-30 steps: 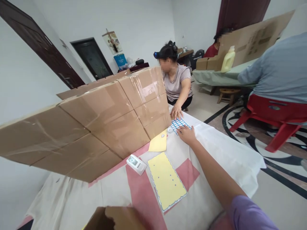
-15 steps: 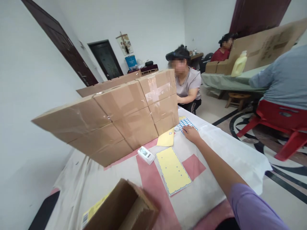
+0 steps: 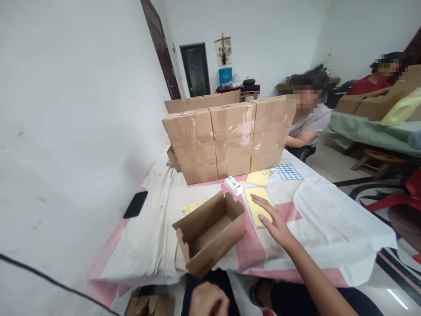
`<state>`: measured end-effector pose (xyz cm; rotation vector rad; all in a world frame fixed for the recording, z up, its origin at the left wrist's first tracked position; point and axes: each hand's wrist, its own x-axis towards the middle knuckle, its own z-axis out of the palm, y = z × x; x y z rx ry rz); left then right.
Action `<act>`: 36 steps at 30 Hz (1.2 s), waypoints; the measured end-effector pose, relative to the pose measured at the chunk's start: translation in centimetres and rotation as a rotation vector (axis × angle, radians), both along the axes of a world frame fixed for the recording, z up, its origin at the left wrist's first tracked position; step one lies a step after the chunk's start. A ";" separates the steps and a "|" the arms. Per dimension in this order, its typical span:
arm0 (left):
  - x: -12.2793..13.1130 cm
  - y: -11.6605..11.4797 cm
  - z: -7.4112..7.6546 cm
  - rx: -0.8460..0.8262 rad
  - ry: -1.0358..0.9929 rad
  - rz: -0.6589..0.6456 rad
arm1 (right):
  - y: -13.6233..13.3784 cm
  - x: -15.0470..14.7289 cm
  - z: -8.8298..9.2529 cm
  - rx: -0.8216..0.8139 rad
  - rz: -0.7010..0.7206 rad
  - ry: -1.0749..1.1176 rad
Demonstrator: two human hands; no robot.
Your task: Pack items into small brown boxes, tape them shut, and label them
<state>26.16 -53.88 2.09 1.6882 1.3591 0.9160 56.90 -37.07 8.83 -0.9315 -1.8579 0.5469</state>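
My right hand (image 3: 274,221) is over the yellow sheet with a scalloped blue border (image 3: 258,199), fingers spread and holding nothing. Left of it, an open, empty cardboard box (image 3: 213,248) sits tilted near the table's front edge. My left hand (image 3: 208,299) shows at the bottom of the view, below the box and above my lap. It is blurred and cut off by the frame, so its fingers cannot be made out. Beyond the yellow sheet are a small white device with a screen (image 3: 233,185), a second yellow sheet (image 3: 259,177) and a blue-gridded sheet (image 3: 289,171).
A wall of taped cardboard boxes (image 3: 233,136) stands across the table's far side. A black phone (image 3: 136,204) lies at the left edge, and a yellow printed packet (image 3: 189,208) lies behind the open box. A person (image 3: 311,123) sits beyond the boxes; another is farther right.
My right hand has drawn back from the gridded sheet to the nearer yellow sheet. My left hand has come into view at the bottom. The view has turned left and down.
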 end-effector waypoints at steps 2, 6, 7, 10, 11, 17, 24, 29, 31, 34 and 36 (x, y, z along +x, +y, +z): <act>-2.0 1.0 0.5 0.172 -0.020 0.197 | -1.5 -2.4 1.2 -0.031 0.089 -0.034; -4.4 4.0 2.7 0.483 0.082 0.532 | -4.8 -6.6 1.0 -0.020 0.213 -0.218; -5.0 4.7 3.3 0.538 0.119 0.597 | -5.7 -7.4 0.6 0.003 0.228 -0.262; -6.8 6.2 4.6 0.566 0.137 0.767 | -7.1 -9.0 -0.6 0.065 0.187 -0.287; -7.3 6.5 4.8 0.528 0.118 0.778 | -7.0 -9.2 -0.8 0.060 0.156 -0.279; -6.7 7.3 3.7 0.445 0.070 0.279 | -1.4 -6.8 0.3 0.016 0.028 -0.199; -9.6 15.5 4.1 0.363 0.087 0.382 | 2.7 -3.5 1.2 0.110 0.047 -0.150; -11.9 20.1 6.4 0.210 0.087 0.314 | 1.3 -4.5 0.3 0.118 0.005 -0.029; -12.7 19.4 7.7 0.251 0.068 0.443 | 0.7 -4.5 0.1 0.089 -0.021 0.022; -13.8 17.1 10.2 0.404 -0.004 0.673 | -0.1 -4.4 0.2 0.056 -0.012 0.053; -13.6 15.6 12.2 0.533 -0.141 0.748 | -0.3 -4.4 0.2 0.057 0.011 0.061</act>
